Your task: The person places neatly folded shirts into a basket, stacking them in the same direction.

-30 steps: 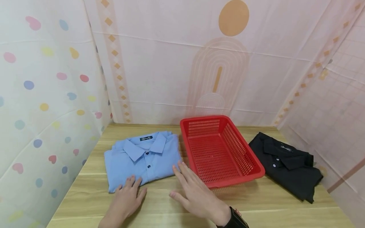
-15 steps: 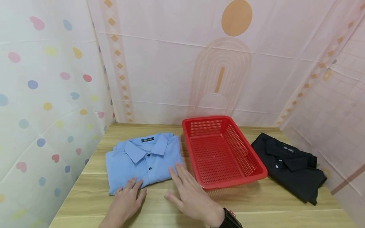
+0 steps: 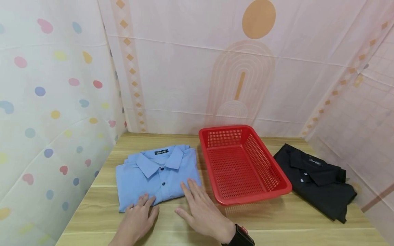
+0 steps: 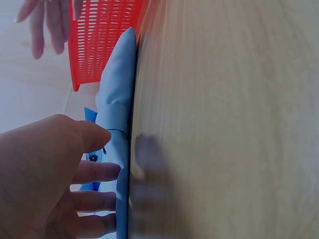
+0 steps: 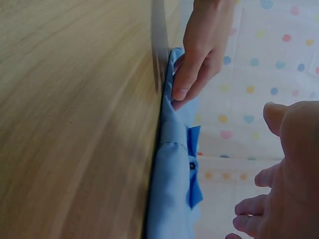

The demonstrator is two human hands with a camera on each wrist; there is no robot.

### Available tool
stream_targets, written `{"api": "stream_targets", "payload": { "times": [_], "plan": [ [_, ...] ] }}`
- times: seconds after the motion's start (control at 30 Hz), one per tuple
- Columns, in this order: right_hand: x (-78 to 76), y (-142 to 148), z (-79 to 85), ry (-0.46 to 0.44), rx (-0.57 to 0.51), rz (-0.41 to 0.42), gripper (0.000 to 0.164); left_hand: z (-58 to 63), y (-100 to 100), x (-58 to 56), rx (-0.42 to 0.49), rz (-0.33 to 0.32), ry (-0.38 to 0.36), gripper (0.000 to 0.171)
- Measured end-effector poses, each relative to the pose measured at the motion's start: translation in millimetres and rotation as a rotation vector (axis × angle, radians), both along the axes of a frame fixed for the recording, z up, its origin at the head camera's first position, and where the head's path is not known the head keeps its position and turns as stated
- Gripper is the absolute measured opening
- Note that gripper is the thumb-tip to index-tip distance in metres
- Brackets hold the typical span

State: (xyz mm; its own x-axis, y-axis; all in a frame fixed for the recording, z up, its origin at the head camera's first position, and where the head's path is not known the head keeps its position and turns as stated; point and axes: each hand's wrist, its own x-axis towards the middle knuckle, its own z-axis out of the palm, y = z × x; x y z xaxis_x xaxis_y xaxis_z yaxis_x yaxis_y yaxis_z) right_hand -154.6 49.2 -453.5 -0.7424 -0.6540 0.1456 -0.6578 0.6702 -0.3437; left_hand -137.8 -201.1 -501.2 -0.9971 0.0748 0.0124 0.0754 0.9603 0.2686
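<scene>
A folded light-blue collared shirt (image 3: 160,174) with dark buttons lies on the table, left of a red plastic basket (image 3: 237,171). My left hand (image 3: 136,217) rests its fingertips on the shirt's near left edge; its fingers (image 4: 94,199) are loosely bent in the left wrist view. Extended over the shirt's near right corner is my right hand (image 3: 204,212), fingers spread. The right wrist view shows that right hand (image 5: 279,184) apart from the shirt (image 5: 172,174), hovering above it. Neither hand grips anything.
A folded black collared shirt (image 3: 317,182) lies to the right of the basket. The wooden table (image 3: 277,232) ends against patterned cloth at the back (image 3: 172,78) and left side (image 3: 61,136). A black band (image 3: 240,236) circles my right wrist.
My right hand has shifted slightly left, farther over the blue shirt's near right part. The left hand stays at the shirt's edge. The head view has turned slightly left.
</scene>
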Motion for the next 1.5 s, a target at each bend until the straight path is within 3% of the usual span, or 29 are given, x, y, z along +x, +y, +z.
{"api": "stream_targets", "payload": {
  "times": [0.27,0.7,1.03,1.5],
  "plan": [
    [-11.8,-4.0,-11.2,-0.033,-0.05,-0.071,0.073,2.8,-0.3,2.3,0.003,0.011,-0.028,0.046],
    [-24.3,-4.8,-29.8,-0.245,-0.234,-0.205,0.082,1.7,-1.9,15.7,0.034,-0.002,0.028,0.039],
    [-31.0,-6.8,-36.0,-0.324,-0.295,-0.247,0.086,2.1,-3.0,19.5,0.053,0.024,-0.016,0.039],
    [-43.7,-14.7,-50.4,-0.319,-0.41,-0.306,0.085,1.9,-4.9,23.3,0.097,0.038,-0.057,0.038]
  ]
}}
